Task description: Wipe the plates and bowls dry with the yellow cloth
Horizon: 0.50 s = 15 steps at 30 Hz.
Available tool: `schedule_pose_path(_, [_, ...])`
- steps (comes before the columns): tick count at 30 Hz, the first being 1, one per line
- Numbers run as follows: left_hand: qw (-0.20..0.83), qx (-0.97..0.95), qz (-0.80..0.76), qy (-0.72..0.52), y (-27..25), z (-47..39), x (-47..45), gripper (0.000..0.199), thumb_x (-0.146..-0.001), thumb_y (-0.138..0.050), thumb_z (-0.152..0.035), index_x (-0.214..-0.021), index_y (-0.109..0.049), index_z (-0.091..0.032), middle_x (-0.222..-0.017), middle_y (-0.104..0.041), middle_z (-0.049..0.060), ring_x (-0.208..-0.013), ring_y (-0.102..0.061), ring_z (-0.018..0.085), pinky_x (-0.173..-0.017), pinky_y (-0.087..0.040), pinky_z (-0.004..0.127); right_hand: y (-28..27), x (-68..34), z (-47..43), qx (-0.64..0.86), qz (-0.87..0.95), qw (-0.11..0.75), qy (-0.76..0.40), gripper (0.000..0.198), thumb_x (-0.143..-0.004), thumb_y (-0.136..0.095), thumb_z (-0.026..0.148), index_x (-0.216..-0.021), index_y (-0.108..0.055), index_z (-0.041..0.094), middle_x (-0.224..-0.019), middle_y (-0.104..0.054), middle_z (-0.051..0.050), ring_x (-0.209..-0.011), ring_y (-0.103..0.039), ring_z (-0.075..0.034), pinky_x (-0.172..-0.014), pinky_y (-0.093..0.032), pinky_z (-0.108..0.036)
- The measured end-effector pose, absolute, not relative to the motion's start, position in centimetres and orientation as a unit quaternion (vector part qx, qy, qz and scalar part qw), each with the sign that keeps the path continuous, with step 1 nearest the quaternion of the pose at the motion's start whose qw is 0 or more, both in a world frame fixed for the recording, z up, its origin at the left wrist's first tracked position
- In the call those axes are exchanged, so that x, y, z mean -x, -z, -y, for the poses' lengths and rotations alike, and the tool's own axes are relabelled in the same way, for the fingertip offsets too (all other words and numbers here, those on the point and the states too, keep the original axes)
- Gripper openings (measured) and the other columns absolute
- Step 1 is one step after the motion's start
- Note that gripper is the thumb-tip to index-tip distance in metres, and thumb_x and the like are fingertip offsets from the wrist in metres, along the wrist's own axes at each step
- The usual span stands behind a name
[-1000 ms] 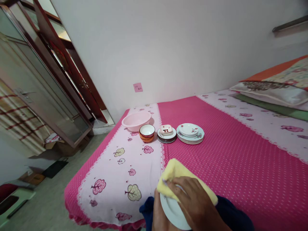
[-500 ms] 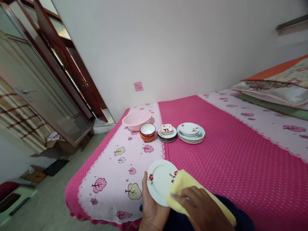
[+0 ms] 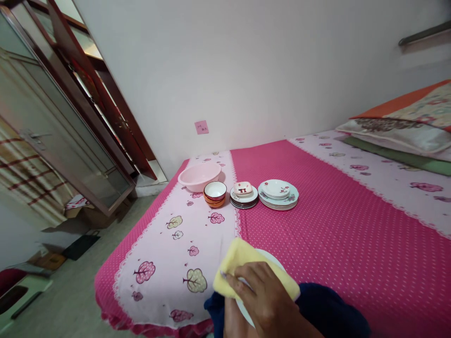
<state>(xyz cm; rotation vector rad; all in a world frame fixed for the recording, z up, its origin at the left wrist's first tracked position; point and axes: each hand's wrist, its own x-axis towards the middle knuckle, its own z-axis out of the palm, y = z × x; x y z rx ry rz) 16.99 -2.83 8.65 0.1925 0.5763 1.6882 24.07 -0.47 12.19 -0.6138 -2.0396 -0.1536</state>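
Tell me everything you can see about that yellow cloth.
The yellow cloth is pale, plain and roughly oblong, with rounded corners and a soft, thick look, like towelling. It lies slantwise over a white plate, covering much of it while parts of the rim show. The right hand is on top, fingers bent against it, hiding its middle. Its underside is out of sight.

Fuzzy matt yellow cloth [image 3: 234, 256], smooth white plate [image 3: 271, 257], smooth plastic basin [image 3: 200, 175], matt fabric bedspread [image 3: 338, 211]
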Motion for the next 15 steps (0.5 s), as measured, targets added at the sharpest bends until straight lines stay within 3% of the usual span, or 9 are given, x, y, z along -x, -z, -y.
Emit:
schedule_pose_path(2, [0.648, -0.044, -0.212, -0.730, -9.0, 2.5, -18.1, 0.034, -0.099, -0.047, -0.034, -0.093, -0.078, -0.022, -0.097, -0.074, 0.006, -0.115, -0.062, 0.021, -0.113, -0.042, 0.032, -12.5, -25.0, -0.5, 0.282, 0.832, 0.473, 0.070, 0.031, -0.105, -0.041, 0.017, -0.124, -0.067, 0.015, -0.097, -0.072, -0.009, -0.085, -0.062, -0.022, -0.076, -0.046, -0.037])
schedule_pose_path(4, [0.716, -0.038, -0.185, -0.672, -9.7, 2.3, -17.7, 0.048, -0.097, -0.049, -0.052, -0.106, -0.079, -0.016, -0.112, -0.076, 0.011, -0.125, -0.059, 0.026, -0.116, -0.040, 0.038, -12.2, -26.5, -1.7, 0.318, 0.821, 0.468, 0.077, 0.033, -0.104, -0.043, 0.014, -0.127, -0.066, 0.016, -0.100, -0.072, -0.010, -0.090, -0.064, -0.023, -0.079, -0.047, -0.037])
schedule_pose_path(7, [0.801, -0.079, -0.148, -0.575, -10.5, 2.1, -15.2, 0.064, -0.095, -0.045, -0.065, -0.123, -0.075, -0.015, -0.130, -0.072, 0.016, -0.135, -0.054, 0.035, -0.118, -0.036, 0.050, -11.2, -29.2, -3.5, 0.367, 0.781, 0.503, 0.049, 0.034, -0.100, -0.046, 0.010, -0.122, -0.069, 0.021, -0.099, -0.073, -0.008, -0.093, -0.066, -0.023, -0.083, -0.050, -0.037])
schedule_pose_path(10, [0.808, -0.099, -0.141, -0.564, -10.5, 1.9, -13.1, 0.062, -0.097, -0.044, -0.064, -0.126, -0.074, -0.018, -0.133, -0.072, 0.014, -0.136, -0.054, 0.037, -0.118, -0.033, 0.055, -9.9, -31.4, -4.5, 0.441, 0.692, 0.558, -0.126, 0.021, -0.098, -0.057, 0.029, -0.110, -0.072, 0.020, -0.101, -0.075, -0.009, -0.095, -0.070, -0.025, -0.085, -0.055, -0.036])
schedule_pose_path(15, [0.802, -0.074, -0.152, -0.573, -9.7, 1.6, -12.6, 0.061, -0.098, -0.046, -0.062, -0.124, -0.076, -0.015, -0.133, -0.072, 0.015, -0.135, -0.056, 0.036, -0.120, -0.031, 0.050, -8.4, -32.3, -4.1, 0.507, 0.463, 0.536, -0.491, 0.049, -0.084, -0.071, 0.058, -0.111, -0.069, 0.017, -0.090, -0.079, -0.007, -0.074, -0.074, -0.027, -0.066, -0.059, -0.036])
